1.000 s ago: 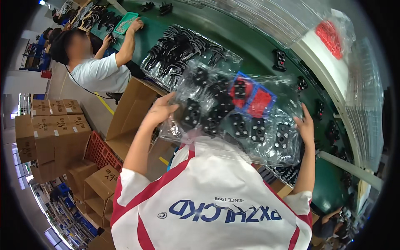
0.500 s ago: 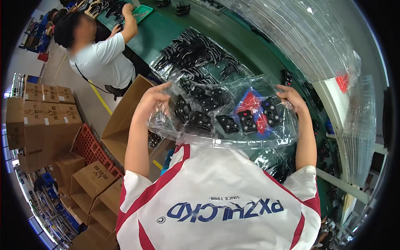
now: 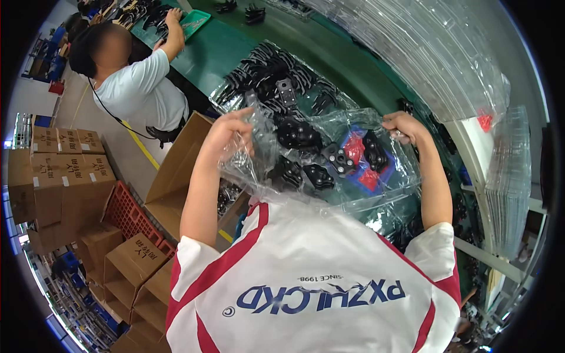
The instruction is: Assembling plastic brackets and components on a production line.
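Note:
A clear plastic bag [image 3: 388, 191] is stretched between my hands above the green bench. Several black moulded parts [image 3: 297, 134] with studs or holes lie in or under it; the clear film makes it hard to tell which. Toward its right side shows a red and blue patch [image 3: 369, 177]. My left hand [image 3: 231, 134] is closed on the bunched film at the left edge, fingers bent. At the far right corner, my right hand [image 3: 405, 126] pinches the film. Just beyond lies a heap of black curved parts [image 3: 265, 69] on clear plastic, with a flat part with holes [image 3: 286, 93] on it.
An open cardboard box [image 3: 176, 176] stands left of the bench, near stacked cartons [image 3: 70, 170] and a red crate [image 3: 130, 215]. Clear plastic trays [image 3: 435, 53] are stacked at the right. A co-worker [image 3: 138, 82] works at the far left beside a green tray [image 3: 195, 23].
The bag's left side has crumpled under my left hand, which has shifted slightly right. The black parts have shifted and turned. A flat part with holes now shows on the heap. The co-worker has moved left.

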The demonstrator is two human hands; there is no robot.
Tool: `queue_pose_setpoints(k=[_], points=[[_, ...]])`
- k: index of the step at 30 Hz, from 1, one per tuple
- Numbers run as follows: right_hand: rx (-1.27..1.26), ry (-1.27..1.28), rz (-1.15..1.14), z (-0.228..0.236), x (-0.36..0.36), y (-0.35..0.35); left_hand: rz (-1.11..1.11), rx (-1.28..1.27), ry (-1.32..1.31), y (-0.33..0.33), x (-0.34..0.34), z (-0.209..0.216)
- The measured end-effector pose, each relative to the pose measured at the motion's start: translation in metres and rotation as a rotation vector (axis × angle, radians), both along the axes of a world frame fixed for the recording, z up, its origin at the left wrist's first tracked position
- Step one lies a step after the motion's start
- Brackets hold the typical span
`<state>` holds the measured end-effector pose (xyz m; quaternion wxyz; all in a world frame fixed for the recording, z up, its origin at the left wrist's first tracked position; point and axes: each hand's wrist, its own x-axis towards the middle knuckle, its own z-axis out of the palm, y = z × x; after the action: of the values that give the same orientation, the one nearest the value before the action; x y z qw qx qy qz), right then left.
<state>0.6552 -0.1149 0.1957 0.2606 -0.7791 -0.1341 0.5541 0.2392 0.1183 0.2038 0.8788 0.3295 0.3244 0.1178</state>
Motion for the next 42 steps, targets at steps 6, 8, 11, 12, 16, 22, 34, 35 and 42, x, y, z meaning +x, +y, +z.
queue_pose_setpoints(k=[6, 8, 11, 12, 16, 22, 34, 35, 42], points=[[0.014, 0.096, 0.081, 0.005, 0.01, 0.0, 0.023, -0.083, -0.017, 0.012, -0.013, 0.0], [0.019, 0.123, 0.098, 0.008, 0.012, -0.001, 0.025, -0.136, -0.044, 0.016, -0.02, -0.002], [0.027, 0.106, 0.107, 0.013, 0.012, 0.009, 0.038, -0.297, -0.215, 0.027, -0.024, -0.009], [0.033, 0.099, 0.11, 0.014, 0.013, 0.014, 0.042, -0.348, -0.273, 0.033, -0.024, -0.01], [-0.033, 0.084, 0.024, 0.012, 0.005, 0.025, 0.084, -0.401, -0.256, 0.033, -0.035, -0.023], [-0.073, 0.129, 0.046, -0.01, 0.012, 0.025, 0.063, -0.341, -0.234, 0.027, -0.032, -0.017], [0.029, 0.166, -0.105, -0.002, 0.011, 0.01, 0.081, -0.289, -0.262, 0.013, -0.041, -0.009], [0.034, 0.167, -0.107, -0.003, 0.015, 0.005, 0.122, -0.335, -0.314, 0.018, -0.047, -0.006], [0.079, 0.129, -0.247, -0.037, 0.027, -0.047, 0.069, -0.264, -0.346, 0.018, -0.04, -0.004]])
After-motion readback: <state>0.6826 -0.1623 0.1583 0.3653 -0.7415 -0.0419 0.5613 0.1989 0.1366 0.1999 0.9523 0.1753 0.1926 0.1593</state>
